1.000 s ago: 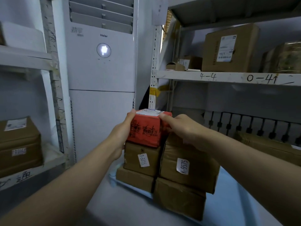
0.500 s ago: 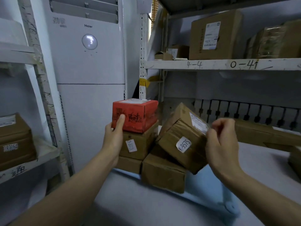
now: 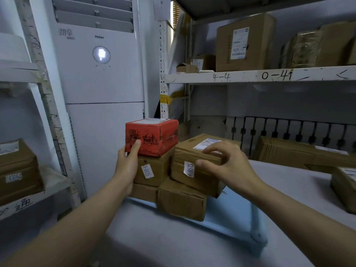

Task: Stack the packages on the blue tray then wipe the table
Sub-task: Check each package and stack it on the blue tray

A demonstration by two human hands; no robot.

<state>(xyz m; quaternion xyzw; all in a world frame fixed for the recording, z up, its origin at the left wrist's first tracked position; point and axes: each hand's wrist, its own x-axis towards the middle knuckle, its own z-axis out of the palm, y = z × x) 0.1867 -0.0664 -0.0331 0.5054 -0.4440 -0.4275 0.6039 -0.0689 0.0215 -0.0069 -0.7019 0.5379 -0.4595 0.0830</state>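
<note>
since half a second ago the tilted brown box has settled flat beside the red box. right hand hovers spread, releasing it. left hand presses open against the red box, steadying the stack on the tray. stacking looks near complete; loose boxes remain.

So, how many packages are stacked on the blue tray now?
5: red box on top left, two brown under it, two brown at right. Others may hide behind.
</note>
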